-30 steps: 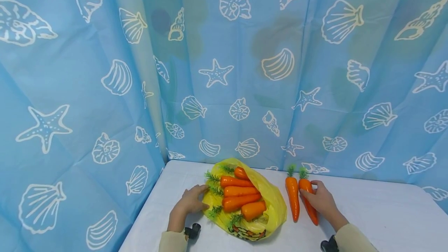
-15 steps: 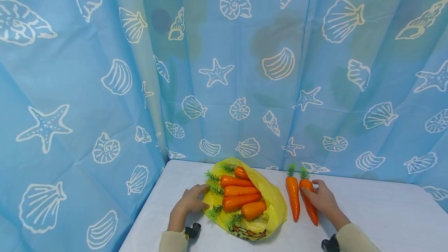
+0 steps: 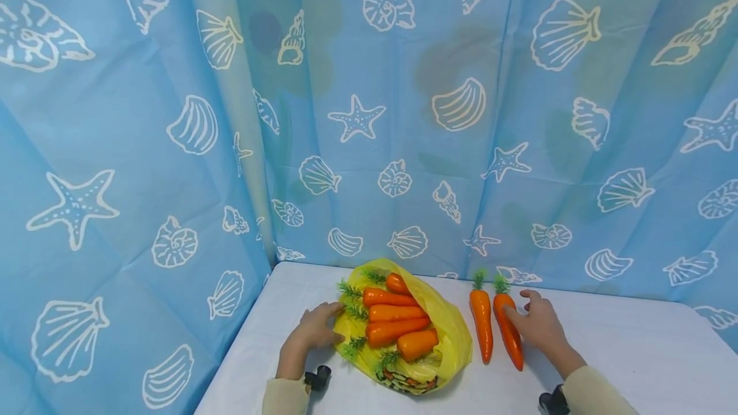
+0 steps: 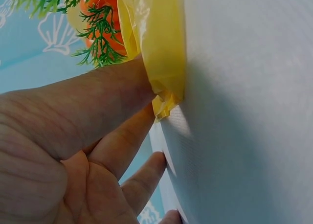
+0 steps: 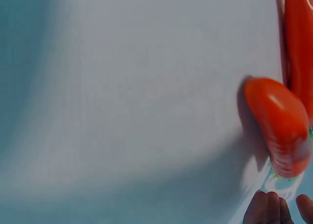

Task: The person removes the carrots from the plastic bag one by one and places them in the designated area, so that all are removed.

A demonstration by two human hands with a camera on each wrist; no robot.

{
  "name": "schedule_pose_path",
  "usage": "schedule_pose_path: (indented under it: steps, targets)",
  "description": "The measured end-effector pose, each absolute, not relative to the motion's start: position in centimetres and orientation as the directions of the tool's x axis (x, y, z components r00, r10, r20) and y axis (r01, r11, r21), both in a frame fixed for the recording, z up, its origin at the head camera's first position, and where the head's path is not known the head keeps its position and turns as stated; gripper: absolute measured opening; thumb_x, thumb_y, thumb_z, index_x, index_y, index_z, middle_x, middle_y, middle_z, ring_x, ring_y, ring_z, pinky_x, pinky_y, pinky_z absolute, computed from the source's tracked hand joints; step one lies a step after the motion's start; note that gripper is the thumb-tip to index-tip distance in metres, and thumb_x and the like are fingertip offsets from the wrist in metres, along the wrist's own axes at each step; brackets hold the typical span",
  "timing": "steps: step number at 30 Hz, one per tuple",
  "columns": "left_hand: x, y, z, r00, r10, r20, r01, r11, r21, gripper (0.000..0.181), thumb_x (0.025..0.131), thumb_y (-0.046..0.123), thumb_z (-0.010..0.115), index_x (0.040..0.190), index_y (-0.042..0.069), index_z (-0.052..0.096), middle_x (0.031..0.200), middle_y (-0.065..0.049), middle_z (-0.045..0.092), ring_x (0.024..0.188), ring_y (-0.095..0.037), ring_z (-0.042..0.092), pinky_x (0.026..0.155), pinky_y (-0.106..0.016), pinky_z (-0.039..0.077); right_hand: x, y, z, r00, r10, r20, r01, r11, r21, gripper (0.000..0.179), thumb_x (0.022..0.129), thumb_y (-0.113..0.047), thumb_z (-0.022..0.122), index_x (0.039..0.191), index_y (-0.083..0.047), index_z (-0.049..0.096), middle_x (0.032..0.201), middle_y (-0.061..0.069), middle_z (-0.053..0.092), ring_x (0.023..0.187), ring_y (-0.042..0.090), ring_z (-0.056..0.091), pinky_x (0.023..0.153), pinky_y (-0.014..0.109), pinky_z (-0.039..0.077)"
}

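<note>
A yellow plastic bag (image 3: 455,338) lies on its side with several orange toy carrots (image 3: 398,332) inside, their green tops toward its mouth. My left hand (image 3: 317,327) is at the bag's left rim. In the left wrist view its thumb and index finger pinch the yellow edge (image 4: 164,43), while the other fingers spread near the tabletop. To the right of the bag, two carrots lie side by side, a left one (image 3: 482,325) and a right one (image 3: 507,335). My right hand (image 3: 541,324) is beside the right carrot, fingers apart and loosely bent, thumb close over it.
A white cloth (image 3: 628,344) covers the table. Blue curtains (image 3: 415,146) with white shell and starfish prints hang behind it and along the left side. Dark wrist cameras (image 3: 318,378) sit at both sleeves.
My right hand has let go of the right carrot and shifted slightly right, its fingers opening. The left hand and the bag stay where they were.
</note>
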State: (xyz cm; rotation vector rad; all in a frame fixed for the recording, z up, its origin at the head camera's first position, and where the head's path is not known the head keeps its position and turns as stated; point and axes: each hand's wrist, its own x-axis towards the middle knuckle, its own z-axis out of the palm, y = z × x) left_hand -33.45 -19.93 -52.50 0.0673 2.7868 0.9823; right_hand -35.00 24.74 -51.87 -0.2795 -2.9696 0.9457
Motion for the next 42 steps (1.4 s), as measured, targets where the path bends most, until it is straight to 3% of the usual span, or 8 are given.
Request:
schedule_pose_path:
  steps: [9, 17, 24, 42]
  targets:
    - [-33.6, -20.1, -52.6, -0.982, 0.101, -0.160, -0.019, 0.787, 0.617, 0.064, 0.080, 0.016, 0.080, 0.140, 0.014, 0.056, 0.149, -0.017, 0.048, 0.144, -0.043, 0.033, 0.119, -0.066, 0.014, -34.8, 25.1, -50.3, -0.991, 0.110, 0.069, 0.049, 0.806, -0.589, 0.068, 0.093, -0.030, 0.065, 0.140, 0.010, 0.036, 0.125, 0.036, 0.049, 0.103, 0.045, 0.056, 0.081, 0.049, 0.061]
    - [-33.4, -20.2, -52.8, -0.979, 0.134, -0.153, 0.008, 0.778, 0.629, 0.063, 0.080, 0.015, 0.079, 0.139, 0.012, 0.056, 0.148, -0.016, 0.050, 0.144, -0.042, 0.034, 0.120, -0.065, 0.012, -34.3, 24.8, -48.9, -0.995, 0.061, 0.078, 0.003, 0.803, -0.596, 0.067, 0.094, -0.030, 0.064, 0.141, 0.008, 0.036, 0.128, 0.036, 0.048, 0.105, 0.045, 0.056, 0.080, 0.048, 0.061]
    - [-33.5, -20.2, -52.7, -0.981, 0.134, -0.140, 0.018, 0.780, 0.625, 0.063, 0.080, 0.015, 0.080, 0.139, 0.011, 0.057, 0.148, -0.017, 0.050, 0.143, -0.043, 0.034, 0.120, -0.065, 0.012, -34.1, 23.5, -47.7, -0.996, -0.012, 0.085, -0.062, 0.789, -0.611, 0.065, 0.093, -0.034, 0.066, 0.140, 0.004, 0.042, 0.125, 0.032, 0.054, 0.101, 0.037, 0.059, 0.077, 0.042, 0.062]
    - [-33.7, -20.2, -53.0, -0.981, 0.142, -0.134, 0.027, 0.779, 0.626, 0.063, 0.081, 0.015, 0.079, 0.140, 0.011, 0.056, 0.148, -0.015, 0.050, 0.144, -0.041, 0.033, 0.121, -0.064, 0.012, -32.4, 19.0, -45.4, -0.971, -0.209, 0.116, -0.236, 0.753, -0.615, 0.056, 0.090, -0.031, 0.071, 0.134, -0.004, 0.051, 0.117, 0.018, 0.061, 0.098, 0.025, 0.061, 0.080, 0.038, 0.061]
